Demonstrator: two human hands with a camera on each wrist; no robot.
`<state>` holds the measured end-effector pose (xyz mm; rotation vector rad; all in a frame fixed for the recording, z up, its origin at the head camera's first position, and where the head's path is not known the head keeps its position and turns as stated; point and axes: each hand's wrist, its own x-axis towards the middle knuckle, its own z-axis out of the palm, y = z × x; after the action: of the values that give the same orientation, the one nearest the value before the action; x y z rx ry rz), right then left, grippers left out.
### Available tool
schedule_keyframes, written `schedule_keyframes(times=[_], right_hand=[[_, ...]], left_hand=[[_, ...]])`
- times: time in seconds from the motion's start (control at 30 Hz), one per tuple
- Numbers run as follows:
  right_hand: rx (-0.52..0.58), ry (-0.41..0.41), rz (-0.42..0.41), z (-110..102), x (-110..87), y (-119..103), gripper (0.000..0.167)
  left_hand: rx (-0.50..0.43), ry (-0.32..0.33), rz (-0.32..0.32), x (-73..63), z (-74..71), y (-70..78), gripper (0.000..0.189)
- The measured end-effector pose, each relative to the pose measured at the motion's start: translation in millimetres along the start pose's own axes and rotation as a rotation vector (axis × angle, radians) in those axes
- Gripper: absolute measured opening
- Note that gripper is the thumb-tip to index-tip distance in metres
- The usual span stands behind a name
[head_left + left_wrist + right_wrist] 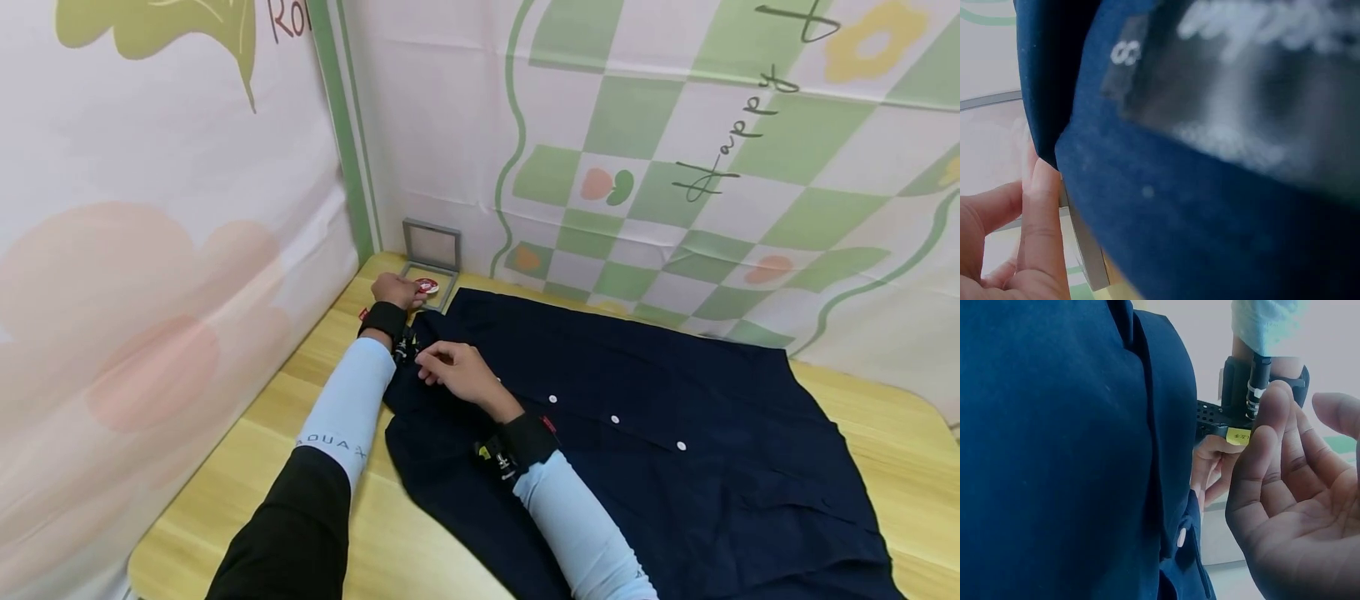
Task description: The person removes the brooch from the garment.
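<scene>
In the head view my left hand [397,290] has its thumb and fingers at the edge of a round red and white badge [427,286], pinching it over the lower half of a small grey hinged display frame [432,242]. The frame stands unfolded at the table's back corner. In the left wrist view the left thumb and finger [1041,231] meet, while the dark collar cloth hides much. My right hand [461,371] hovers over the collar end of a navy buttoned shirt [720,483], fingers loosely bent, nothing seen between them.
The shirt lies spread over the wooden table [262,467], its white buttons [615,419] facing up. Printed cloth walls [450,108] rise behind and at the left. A dark label [1210,112] shows inside the collar.
</scene>
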<state>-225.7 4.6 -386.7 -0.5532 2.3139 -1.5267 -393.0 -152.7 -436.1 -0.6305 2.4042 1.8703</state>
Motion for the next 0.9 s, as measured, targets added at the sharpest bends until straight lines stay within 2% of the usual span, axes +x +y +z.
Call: schedule_keyframes(times=[0.23,0.37,0.57,0.63,0.77,0.87,0.9], right_hand=[[-0.026,0.012,-0.003,4.6,16.5,40.5,0.032],[-0.036,0.018,-0.014,2.0,14.3,39.9,0.030],[-0.027,0.018,-0.020,0.6,9.9,37.8,0.030],[-0.021,0.017,-0.016,0.4,8.8,37.8,0.030],[-0.018,0.017,-0.023,-0.9,7.1,37.5,0.031],[-0.024,0.022,-0.032,-2.6,7.0,37.6,0.031],[-0.027,0.024,-0.035,-3.4,7.1,37.5,0.031]], left_hand=[[-0.044,0.035,-0.017,-6.1,-3.0,-0.1,0.035],[-0.025,0.028,-0.016,-8.9,-2.8,2.3,0.034],[-0.045,0.000,-0.041,-6.9,-2.4,3.6,0.035],[-0.018,0.005,-0.041,-6.0,-2.6,3.0,0.035],[0.090,0.030,-0.001,-6.1,-4.2,2.4,0.035],[0.135,0.038,0.023,-8.5,-6.0,2.2,0.036],[0.120,0.026,0.022,-8.6,-6.2,1.8,0.037]])
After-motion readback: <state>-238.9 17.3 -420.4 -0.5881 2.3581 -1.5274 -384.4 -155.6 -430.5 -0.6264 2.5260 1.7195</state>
